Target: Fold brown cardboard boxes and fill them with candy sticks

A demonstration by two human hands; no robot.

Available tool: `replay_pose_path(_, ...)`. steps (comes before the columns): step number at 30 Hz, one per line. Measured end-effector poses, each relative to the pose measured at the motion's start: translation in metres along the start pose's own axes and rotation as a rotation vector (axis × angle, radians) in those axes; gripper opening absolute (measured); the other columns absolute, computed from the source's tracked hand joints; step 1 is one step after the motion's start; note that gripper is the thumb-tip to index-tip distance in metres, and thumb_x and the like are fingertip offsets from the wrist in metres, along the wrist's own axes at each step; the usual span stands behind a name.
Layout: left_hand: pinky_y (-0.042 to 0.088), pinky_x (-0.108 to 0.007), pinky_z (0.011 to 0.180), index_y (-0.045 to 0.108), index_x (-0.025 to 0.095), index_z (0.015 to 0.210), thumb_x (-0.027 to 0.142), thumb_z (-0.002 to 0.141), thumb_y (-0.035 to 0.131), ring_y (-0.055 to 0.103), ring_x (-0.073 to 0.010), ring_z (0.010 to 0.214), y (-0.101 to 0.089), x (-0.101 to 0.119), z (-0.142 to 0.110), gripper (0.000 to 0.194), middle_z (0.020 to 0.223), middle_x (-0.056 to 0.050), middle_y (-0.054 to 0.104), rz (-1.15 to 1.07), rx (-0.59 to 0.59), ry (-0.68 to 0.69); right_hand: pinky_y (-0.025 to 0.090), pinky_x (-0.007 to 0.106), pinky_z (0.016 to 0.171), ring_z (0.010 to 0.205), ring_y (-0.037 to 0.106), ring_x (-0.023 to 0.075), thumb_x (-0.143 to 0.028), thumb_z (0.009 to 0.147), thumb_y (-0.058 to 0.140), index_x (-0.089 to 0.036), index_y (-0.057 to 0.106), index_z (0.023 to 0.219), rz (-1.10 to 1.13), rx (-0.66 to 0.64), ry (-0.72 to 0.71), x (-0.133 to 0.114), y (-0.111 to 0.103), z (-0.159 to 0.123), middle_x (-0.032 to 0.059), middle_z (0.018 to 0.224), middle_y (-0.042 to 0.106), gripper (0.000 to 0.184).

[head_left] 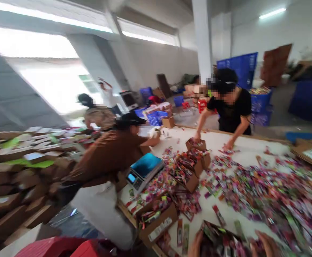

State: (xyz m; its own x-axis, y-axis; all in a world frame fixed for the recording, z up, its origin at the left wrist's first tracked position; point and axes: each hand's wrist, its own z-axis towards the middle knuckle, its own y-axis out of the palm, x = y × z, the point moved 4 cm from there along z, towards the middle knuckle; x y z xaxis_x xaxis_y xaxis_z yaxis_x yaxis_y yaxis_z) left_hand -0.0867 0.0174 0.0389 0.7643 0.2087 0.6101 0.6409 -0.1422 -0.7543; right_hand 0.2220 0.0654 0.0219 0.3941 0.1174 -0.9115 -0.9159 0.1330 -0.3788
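Packets (229, 246) in the box (221, 229), inward of the bench's (252, 150) left edge, seemingly needed steady, level support between left hand (196, 245) and right hand (264, 244), whose grip could not be told.

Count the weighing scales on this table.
1: the scale, at the left edge of the table, beyond the labelled box left of the left hand. More may be hidden.

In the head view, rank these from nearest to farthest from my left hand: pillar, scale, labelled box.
1. Labelled box: just left of your left hand.
2. Scale: farther up the table, leftward.
3. Pillar: beyond the table.
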Motion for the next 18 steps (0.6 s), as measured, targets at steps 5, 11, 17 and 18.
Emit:
replay_pose_path(5, 0.037, -0.053, 0.124, 0.056, 0.015, 0.15, 0.027, 0.079, 0.049, 0.052, -0.0329, 0.146, -0.006, -0.018, -0.01, 0.072, 0.151, -0.017, 0.061, 0.018, 0.084, 0.007, 0.029, 0.065, 0.123, 0.154, 0.029, 0.0521, -0.083, 0.072, 0.058, -0.008, 0.044, 0.155, -0.355, 0.095, 0.395, 0.074, -0.035, -0.08, 0.0298, 0.161, 0.038, 0.114)
replay_pose_path(11, 0.047, -0.056, 0.116, 0.046, 0.015, 0.153, 0.021, 0.084, 0.051, 0.055, -0.0353, 0.142, -0.02, -0.016, 0.016, 0.069, 0.146, -0.02, 0.061, 0.154, 0.124, 0.058, 0.007, 0.059, 0.131, 0.162, 0.011, 0.0403, -0.058, 0.069, 0.081, -0.032, 0.039, 0.163, -0.633, -0.271, 0.355, 0.112, 0.0, -0.065, 0.007, 0.172, 0.029, 0.106)
replay_pose_path(17, 0.043, -0.053, 0.12, 0.061, 0.024, 0.143, 0.023, 0.097, 0.052, 0.052, -0.0319, 0.143, -0.005, 0.079, 0.022, 0.046, 0.152, -0.015, 0.054, 0.325, -0.033, 0.483, 0.017, 0.049, 0.126, 0.155, 0.026, 0.0308, -0.02, 0.085, 0.068, -0.028, 0.053, 0.153, -0.493, -0.198, 0.192, 0.113, 0.0, 0.043, 0.007, 0.161, 0.048, 0.07)
replay_pose_path(18, 0.046, -0.048, 0.118, 0.066, 0.026, 0.135, 0.027, 0.099, 0.051, 0.055, -0.0294, 0.139, 0.005, 0.093, 0.025, 0.039, 0.152, -0.013, 0.054, 0.314, -0.159, 0.529, 0.022, 0.047, 0.123, 0.149, 0.034, 0.0295, -0.016, 0.086, 0.065, -0.024, 0.058, 0.148, -0.411, -0.193, 0.199, 0.114, 0.0, 0.056, 0.0096, 0.155, 0.054, 0.062)
